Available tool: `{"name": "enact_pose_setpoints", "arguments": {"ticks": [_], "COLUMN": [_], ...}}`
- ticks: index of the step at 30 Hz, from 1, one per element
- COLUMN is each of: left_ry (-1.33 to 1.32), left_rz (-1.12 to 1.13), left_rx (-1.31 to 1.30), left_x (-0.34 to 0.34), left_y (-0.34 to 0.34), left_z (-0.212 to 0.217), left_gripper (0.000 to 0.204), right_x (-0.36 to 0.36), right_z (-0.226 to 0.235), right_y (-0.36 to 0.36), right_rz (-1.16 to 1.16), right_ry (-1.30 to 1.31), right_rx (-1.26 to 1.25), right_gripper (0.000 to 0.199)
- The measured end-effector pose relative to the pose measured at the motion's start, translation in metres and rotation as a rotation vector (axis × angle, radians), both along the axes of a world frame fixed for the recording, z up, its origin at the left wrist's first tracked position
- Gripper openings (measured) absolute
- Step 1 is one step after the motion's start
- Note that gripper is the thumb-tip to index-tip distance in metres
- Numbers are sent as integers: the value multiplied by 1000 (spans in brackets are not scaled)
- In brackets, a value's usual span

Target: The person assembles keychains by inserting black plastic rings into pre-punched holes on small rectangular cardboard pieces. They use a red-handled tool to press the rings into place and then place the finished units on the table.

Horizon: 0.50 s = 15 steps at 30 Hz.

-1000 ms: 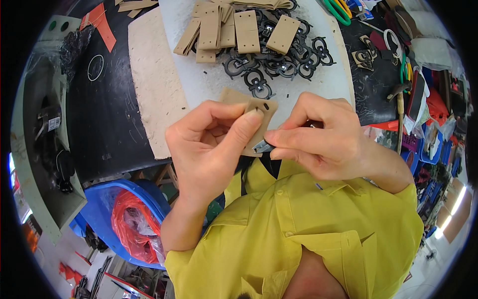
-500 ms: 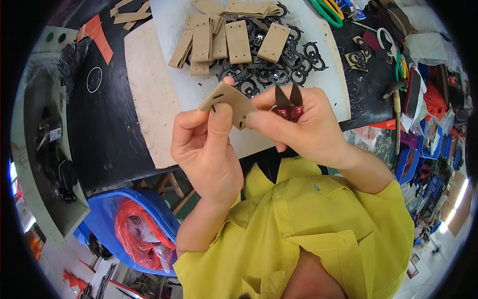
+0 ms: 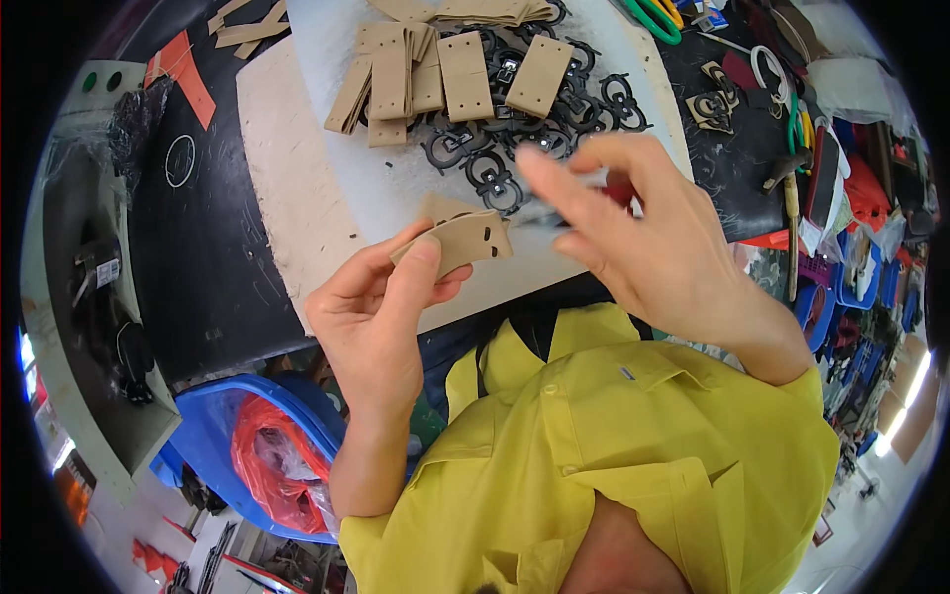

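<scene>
Left hand [image 3: 371,317] pinches tan strip [image 3: 457,241] above board edge [image 3: 327,297]; right hand [image 3: 643,233] blurred, grip unclear.

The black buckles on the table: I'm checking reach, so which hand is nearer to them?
Right. The right hand hovers just below the buckles, its fingertips over the nearest ones. The left hand is lower and further left, holding a tan strap.
</scene>
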<state>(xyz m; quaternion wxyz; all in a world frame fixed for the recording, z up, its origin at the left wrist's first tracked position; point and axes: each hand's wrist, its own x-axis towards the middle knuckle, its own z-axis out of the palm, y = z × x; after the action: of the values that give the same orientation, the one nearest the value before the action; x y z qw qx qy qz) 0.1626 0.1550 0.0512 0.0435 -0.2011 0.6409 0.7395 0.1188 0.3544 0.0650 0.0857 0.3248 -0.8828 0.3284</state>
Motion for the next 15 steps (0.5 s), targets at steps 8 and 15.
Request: {"name": "enact_pose_setpoints", "arguments": {"ticks": [8, 15], "left_ry": [-6, 82], "left_rz": [16, 41], "left_rx": [49, -111], "left_x": [1, 7], "left_y": [10, 22], "left_z": [2, 2], "left_gripper": [23, 25], "right_x": [7, 10], "right_z": [-9, -3], "right_y": [9, 10], "right_rz": [158, 46], "right_ry": [296, -12], "right_rx": [65, 132], "right_gripper": [29, 16]}}
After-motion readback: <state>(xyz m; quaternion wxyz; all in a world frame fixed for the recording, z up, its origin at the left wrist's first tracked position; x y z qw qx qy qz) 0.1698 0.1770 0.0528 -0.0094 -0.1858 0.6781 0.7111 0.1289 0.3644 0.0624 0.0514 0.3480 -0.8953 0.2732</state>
